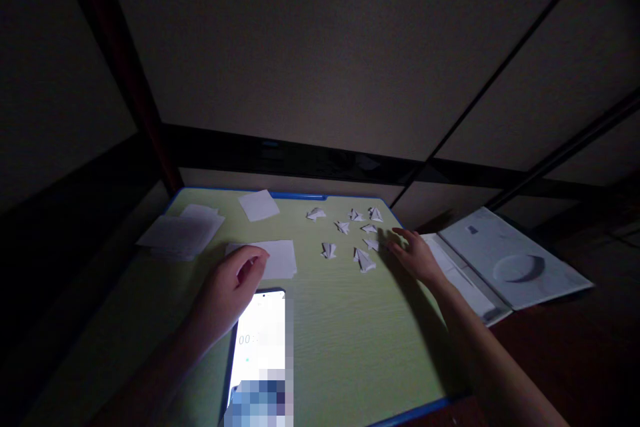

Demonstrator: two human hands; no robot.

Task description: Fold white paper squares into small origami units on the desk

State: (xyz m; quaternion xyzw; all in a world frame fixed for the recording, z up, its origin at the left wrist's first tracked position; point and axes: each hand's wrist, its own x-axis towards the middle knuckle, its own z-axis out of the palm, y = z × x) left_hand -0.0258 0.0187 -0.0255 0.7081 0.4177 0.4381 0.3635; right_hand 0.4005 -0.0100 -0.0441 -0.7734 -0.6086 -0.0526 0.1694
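Note:
My left hand (235, 283) is loosely curled, its fingertips and thumb drawn together at the near left side of a small stack of white paper sheets (281, 259). Nothing shows between those fingers. To the right, my right hand (414, 255) has its fingers stretched apart, beside the nearest folded paper piece (371, 243) at the table's right side. Several similar folded white pieces lie scattered there, among them a larger one (364, 260), a fan-like one (329, 251) and one farther back (316, 213). The fingers cast a shadow on the tabletop.
A lit phone (257, 340) showing a timer lies below my left hand. More white sheets (183, 233) are piled at the table's left, and another square sheet (259, 205) lies at the back. An opened flat box (515, 267) is right of the green, blue-edged table (330, 333). Behind stands a panelled wall.

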